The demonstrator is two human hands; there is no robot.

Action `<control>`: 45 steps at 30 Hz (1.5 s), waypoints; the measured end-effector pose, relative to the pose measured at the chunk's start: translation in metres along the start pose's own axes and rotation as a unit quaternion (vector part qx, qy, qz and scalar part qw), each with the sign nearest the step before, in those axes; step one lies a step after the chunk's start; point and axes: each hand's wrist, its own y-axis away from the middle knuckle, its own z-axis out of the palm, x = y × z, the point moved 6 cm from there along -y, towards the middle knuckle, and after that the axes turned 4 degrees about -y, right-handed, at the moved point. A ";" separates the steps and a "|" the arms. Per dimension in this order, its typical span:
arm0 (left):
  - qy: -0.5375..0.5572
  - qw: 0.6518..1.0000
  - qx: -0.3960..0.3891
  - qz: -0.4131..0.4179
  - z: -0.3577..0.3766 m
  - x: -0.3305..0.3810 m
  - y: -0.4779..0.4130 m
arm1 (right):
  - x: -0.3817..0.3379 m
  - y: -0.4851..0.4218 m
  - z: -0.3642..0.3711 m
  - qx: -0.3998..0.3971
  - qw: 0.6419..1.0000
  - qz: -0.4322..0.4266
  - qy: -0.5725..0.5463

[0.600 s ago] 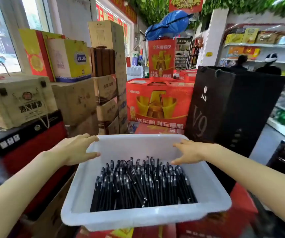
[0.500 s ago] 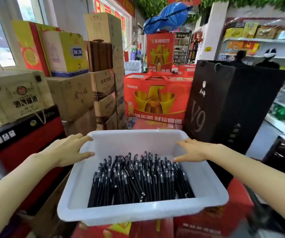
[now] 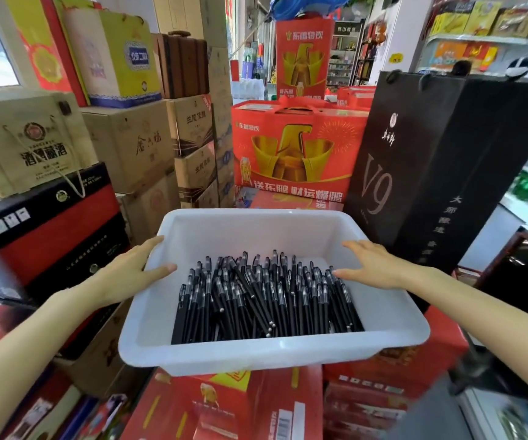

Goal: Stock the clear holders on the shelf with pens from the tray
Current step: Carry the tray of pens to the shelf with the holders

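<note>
A white plastic tray [image 3: 256, 354] sits on red cartons in front of me, with several black pens [image 3: 262, 300] heaped on its floor. My left hand [image 3: 132, 271] lies on the tray's left rim, fingers stretched out over the edge. On the right rim rests my right hand [image 3: 370, 265], flat, its fingertips just above the outermost pens. Neither hand holds a pen. No clear holders are in view.
A tall black "V9" bag [image 3: 431, 173] stands right of the tray. A red gift box [image 3: 294, 150] is behind it. Stacked cartons [image 3: 129, 144] and a black-and-red box [image 3: 56, 230] crowd the left. Store shelves [image 3: 478, 39] run along the right.
Both hands now sit nearer the middle of the tray's sides instead of its far corners. The view has shifted slightly closer to the tray.
</note>
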 end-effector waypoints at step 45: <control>0.333 0.937 0.103 0.000 -0.007 -0.040 0.043 | -0.009 0.057 0.036 0.140 0.869 0.027 -0.474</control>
